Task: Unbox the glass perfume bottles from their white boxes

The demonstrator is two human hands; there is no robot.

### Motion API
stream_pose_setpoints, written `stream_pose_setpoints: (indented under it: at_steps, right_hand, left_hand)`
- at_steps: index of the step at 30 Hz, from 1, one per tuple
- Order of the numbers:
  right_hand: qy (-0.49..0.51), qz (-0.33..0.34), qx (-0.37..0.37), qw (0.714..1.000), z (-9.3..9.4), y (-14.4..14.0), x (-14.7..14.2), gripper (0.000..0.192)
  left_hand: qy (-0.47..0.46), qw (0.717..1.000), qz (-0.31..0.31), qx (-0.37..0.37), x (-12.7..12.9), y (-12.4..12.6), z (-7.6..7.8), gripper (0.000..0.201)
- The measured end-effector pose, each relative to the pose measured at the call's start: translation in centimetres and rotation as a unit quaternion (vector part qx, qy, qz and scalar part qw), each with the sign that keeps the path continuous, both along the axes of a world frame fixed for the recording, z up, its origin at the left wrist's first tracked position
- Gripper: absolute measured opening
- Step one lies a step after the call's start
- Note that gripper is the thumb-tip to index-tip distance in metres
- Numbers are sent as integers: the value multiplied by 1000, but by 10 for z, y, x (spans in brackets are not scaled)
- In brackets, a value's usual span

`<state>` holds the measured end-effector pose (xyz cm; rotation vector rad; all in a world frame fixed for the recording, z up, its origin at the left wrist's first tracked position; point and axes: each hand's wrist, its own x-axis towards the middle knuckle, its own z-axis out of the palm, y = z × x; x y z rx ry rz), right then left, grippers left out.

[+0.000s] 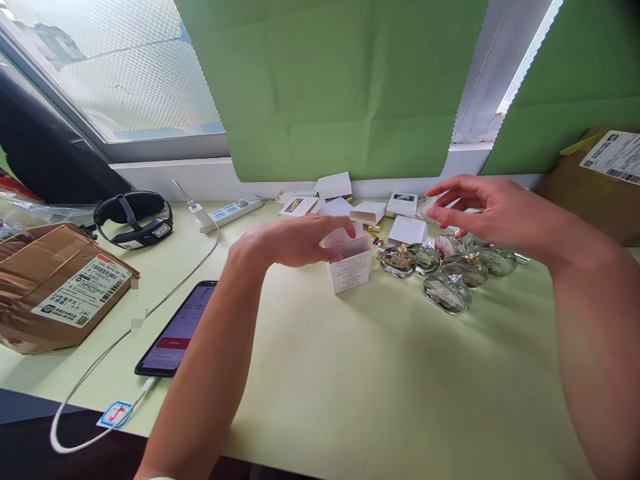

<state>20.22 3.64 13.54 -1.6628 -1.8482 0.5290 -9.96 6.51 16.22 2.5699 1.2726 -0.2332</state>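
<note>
Resting on the pale worktop (350, 373), left hand (293, 241) closed its fingers on the flap of the open white box (351, 265). Hovered right hand (483, 210) — fingers spread, holding nothing — just above the cluster of glass bottles (447, 270) beside that box. Lay well left — phone (180, 330), cardboard parcel (55, 287).

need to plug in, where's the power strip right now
In the head view the power strip lies at the back left of the table, under the window sill, between the black headband and the small white boxes.
</note>
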Motion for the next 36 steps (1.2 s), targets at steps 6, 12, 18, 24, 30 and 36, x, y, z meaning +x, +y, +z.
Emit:
stream_pose_setpoints:
  at_steps: [6, 12, 18, 24, 30, 36]
  right_hand:
    - [-3, -66, 31, 997, 1, -2, 16, 35]
    - [47, -98, 67, 992, 4, -3, 32, 34]
    - [66, -129, 88, 986, 8, -5, 36, 30]
    - [68, -129, 91, 985, 9, -6, 33, 24]
    - [81, -117, 84, 986, 8, -5, 35, 24]
    - [73, -128, 85, 985, 10, -6, 38, 22]
  left_hand:
    - [-31, 999, 12, 27, 0, 5, -6, 35]
    - [-42, 997, 6, 62, 1, 9, -12, 24]
    - [-69, 993, 58, 80, 4, 16, -20, 32]
    - [-90, 988, 59, 114, 6, 22, -25, 44]
    - [-125, 975, 78, 168, 6, 27, -28, 46]
    - [-105, 980, 76, 153, 4, 32, -30, 38]
